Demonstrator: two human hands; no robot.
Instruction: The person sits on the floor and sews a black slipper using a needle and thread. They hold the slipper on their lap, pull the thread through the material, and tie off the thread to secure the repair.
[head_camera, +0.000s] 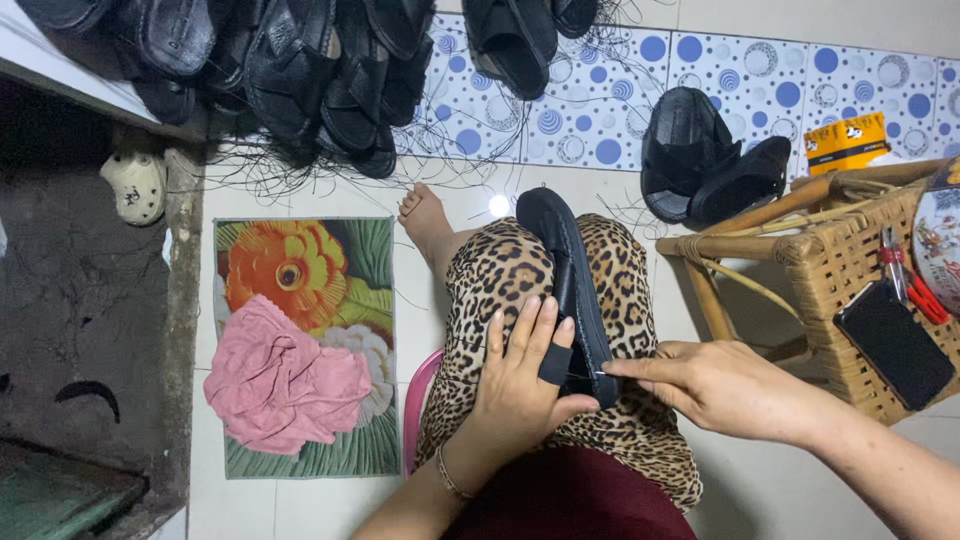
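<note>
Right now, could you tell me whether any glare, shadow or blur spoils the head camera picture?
Head view: a small glare spot shines on the floor tile by the foot; the left recess is in deep shadow; both hands and the black sandal look sharp, evenly lit.

L hand (520, 375) steadies black sandal (568, 270) on lap; R hand (715, 385) pinches needle at its edge. Sandal pile (300, 70) on floor, phone (895, 343) on wicker stool (835, 265), pink cloth (285, 380) on mat.
</note>
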